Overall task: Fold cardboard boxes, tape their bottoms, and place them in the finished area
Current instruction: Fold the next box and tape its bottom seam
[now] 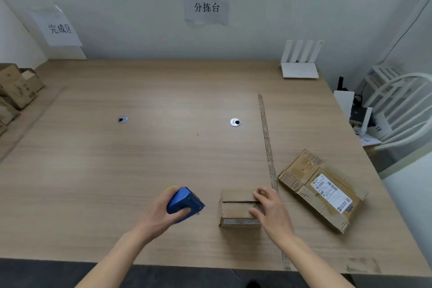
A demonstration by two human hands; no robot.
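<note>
The left hand point(163, 211) grips a blue tape dispenser point(184, 203) just above the desk point(140, 159). The right hand point(271, 210) rests with curled fingers on a small folded box point(236, 209) — near the front edge, flattened cardboard point(320, 189) lying beside it.

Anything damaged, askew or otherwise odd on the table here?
The flattened box at right is worn, with ragged edges and old tape, and lies askew. The tape strip dividing the table looks scuffed. Otherwise nothing stands out.
</note>
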